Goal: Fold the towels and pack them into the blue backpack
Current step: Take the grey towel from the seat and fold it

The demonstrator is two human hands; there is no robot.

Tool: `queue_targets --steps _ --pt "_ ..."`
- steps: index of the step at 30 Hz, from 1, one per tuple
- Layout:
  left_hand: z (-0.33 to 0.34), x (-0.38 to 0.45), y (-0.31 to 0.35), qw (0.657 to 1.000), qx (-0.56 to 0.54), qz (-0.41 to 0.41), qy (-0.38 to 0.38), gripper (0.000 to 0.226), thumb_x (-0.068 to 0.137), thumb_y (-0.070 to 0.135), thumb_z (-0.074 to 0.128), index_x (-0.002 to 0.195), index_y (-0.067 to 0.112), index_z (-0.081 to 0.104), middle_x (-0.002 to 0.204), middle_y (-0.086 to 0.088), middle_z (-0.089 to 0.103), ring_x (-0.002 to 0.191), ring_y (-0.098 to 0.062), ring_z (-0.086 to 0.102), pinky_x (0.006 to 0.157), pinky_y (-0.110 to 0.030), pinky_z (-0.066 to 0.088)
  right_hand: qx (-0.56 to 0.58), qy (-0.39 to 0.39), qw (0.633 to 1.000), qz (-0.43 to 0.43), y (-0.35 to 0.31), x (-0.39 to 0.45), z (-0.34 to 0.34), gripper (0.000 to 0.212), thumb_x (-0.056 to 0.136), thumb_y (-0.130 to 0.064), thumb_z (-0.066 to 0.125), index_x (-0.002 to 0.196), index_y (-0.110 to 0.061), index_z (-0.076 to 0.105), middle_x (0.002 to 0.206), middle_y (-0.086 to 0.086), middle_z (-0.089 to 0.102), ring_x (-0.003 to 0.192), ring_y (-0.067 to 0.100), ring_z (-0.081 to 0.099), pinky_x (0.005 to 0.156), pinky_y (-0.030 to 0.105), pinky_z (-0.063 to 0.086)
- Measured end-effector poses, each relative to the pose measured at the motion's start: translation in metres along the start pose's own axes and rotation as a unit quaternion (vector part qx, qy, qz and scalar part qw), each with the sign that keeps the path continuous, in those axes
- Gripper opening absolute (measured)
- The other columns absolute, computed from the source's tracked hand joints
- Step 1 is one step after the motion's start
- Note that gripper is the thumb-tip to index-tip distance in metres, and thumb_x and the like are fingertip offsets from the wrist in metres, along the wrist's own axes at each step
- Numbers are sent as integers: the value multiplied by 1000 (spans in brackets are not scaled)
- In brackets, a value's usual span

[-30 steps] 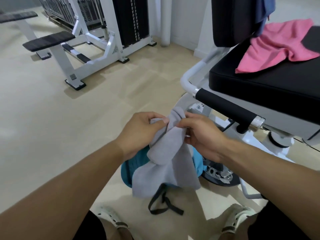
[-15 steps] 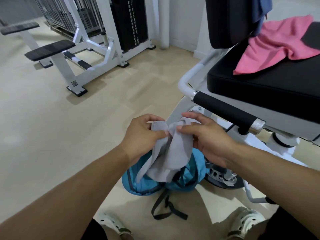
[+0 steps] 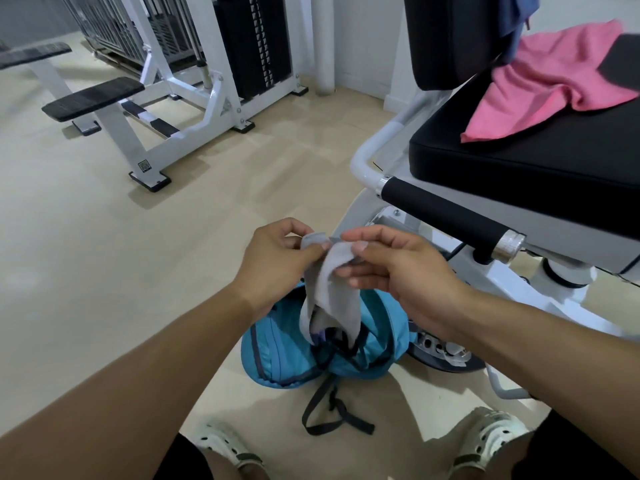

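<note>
A grey towel [image 3: 332,292] hangs in a narrow fold over the open top of the blue backpack [image 3: 277,355], which lies on the floor between my feet. The towel's lower end dips into the backpack's opening. My left hand [image 3: 277,261] pinches the towel's top edge between thumb and fingers. My right hand [image 3: 398,271] pinches the same top edge from the right, thumb and fingertips on the cloth. A pink towel [image 3: 554,84] lies unfolded on the black seat pad [image 3: 519,168] at the upper right.
The seat's padded roller [image 3: 446,216] and white frame [image 3: 367,161] stand close on the right. A white weight machine [image 3: 194,98] with black footplates stands at the back left. A dark blue cloth [image 3: 516,15] hangs over the backrest. Black backpack straps [image 3: 332,414] trail on the floor.
Both hands have lowered the grey towel toward the backpack. It hung wide in front of the bag before; now it is bunched narrow and its lower end is inside the opening.
</note>
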State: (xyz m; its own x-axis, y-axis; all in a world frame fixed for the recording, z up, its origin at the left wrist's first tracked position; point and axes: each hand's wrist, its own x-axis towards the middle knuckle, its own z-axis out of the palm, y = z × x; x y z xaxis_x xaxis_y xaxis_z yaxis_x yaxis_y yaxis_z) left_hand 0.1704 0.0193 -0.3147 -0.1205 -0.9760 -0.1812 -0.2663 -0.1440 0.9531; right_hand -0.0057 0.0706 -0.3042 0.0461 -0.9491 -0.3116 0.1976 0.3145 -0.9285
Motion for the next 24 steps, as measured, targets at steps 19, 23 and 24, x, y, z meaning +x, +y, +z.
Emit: queue_targets --steps 19,23,24 --pt "1 -3 -3 993 -45 -65 -91 14 97 19 67 94 8 75 101 -27 73 83 -30 68 86 -44 54 -557 -56 807 -186 8 10 -14 10 103 -33 51 98 -25 47 73 -2 61 73 18 58 63 40 48" --pt "-2 -2 -2 991 -70 -83 -80 11 100 12 62 99 5 70 99 -23 75 82 -28 70 79 -34 60 -530 -65 833 -144 7 12 -15 14 97 -40 62 91 -28 60 79 -3 67 76 11 61 66 32 50" --pt "-2 -2 -2 990 -73 -85 -80 11 100 11 61 100 4 70 99 -21 75 82 -28 71 80 -34 61 -517 -66 842 -141 7 13 -16 16 95 -42 65 88 -28 62 80 -3 68 77 11 62 68 32 51"
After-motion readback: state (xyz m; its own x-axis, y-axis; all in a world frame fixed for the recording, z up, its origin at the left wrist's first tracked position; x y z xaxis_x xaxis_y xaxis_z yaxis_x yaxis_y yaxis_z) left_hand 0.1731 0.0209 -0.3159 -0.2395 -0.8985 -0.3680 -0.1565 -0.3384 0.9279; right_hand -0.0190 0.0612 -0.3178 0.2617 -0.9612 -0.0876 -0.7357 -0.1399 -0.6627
